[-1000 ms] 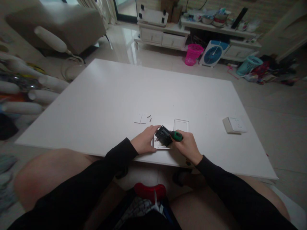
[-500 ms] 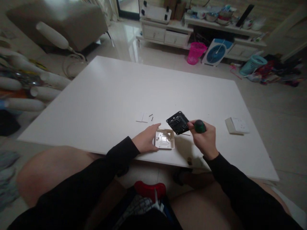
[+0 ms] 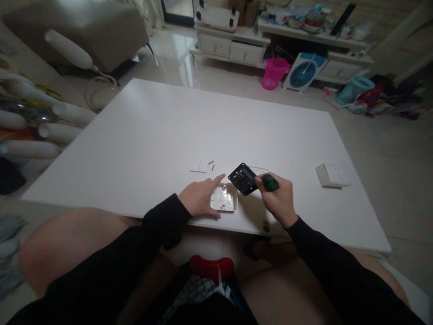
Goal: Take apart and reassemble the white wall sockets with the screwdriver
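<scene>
Around the left side of a shallow white mounting box (image 3: 224,203) is my left hand (image 3: 199,198), thumb and index finger spread wide; whether it touches the box is hard to tell. The box lies open side up near the table's front edge. My right hand (image 3: 279,198) is closed on a screwdriver with a dark green handle (image 3: 270,182) and on the edge of a black switch plate (image 3: 242,179). That plate is tilted above the box's upper right corner. Two white flat pieces (image 3: 199,165) and two small screws (image 3: 211,165) lie beyond my left hand.
A thin white frame (image 3: 259,169) lies behind my right hand. On the table's right stands a white wall socket on its box (image 3: 333,176). A small brass-coloured piece (image 3: 266,225) sits by the front edge. The white table (image 3: 152,135) spans the view.
The mounting box has been turned, so its screw lugs now sit top and bottom. My left fingers have spread wider. The black plate and screwdriver have moved left, nearer the box.
</scene>
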Demonstrator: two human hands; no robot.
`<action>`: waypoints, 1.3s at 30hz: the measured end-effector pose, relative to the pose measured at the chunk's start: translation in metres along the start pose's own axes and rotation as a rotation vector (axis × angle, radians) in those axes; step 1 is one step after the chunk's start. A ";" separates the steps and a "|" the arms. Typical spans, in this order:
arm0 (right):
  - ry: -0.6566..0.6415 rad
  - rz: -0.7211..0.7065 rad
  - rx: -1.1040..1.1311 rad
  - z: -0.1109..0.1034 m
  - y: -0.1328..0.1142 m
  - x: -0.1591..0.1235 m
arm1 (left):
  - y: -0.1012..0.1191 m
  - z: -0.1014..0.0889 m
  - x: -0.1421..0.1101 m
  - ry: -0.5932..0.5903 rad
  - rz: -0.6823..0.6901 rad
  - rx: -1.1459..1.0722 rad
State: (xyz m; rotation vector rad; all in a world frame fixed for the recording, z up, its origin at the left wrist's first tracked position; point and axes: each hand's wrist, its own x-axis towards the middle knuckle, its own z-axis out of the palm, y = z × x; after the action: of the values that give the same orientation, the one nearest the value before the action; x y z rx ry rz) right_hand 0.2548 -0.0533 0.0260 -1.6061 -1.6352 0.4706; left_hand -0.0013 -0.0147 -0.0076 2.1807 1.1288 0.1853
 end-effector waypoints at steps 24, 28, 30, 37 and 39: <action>-0.258 -0.006 -0.069 0.027 0.007 -0.013 | 0.012 -0.003 0.004 -0.035 -0.048 0.208; -0.234 -0.004 -0.084 0.023 0.005 -0.007 | -0.017 -0.017 0.017 0.057 -0.009 0.100; -0.202 -0.017 -0.092 0.021 0.004 -0.005 | -0.030 -0.021 0.029 0.156 -0.041 0.133; -0.127 -0.049 -0.092 0.014 -0.001 -0.002 | -0.037 -0.002 0.060 0.340 -0.131 0.304; -0.114 -0.055 -0.082 0.011 -0.002 -0.002 | -0.036 0.002 0.061 0.343 -0.115 0.316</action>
State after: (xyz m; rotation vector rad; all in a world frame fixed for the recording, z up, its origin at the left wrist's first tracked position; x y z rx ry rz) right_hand 0.2446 -0.0526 0.0200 -1.6147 -1.8001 0.4793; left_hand 0.0128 0.0460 -0.0417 2.4101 1.5604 0.3621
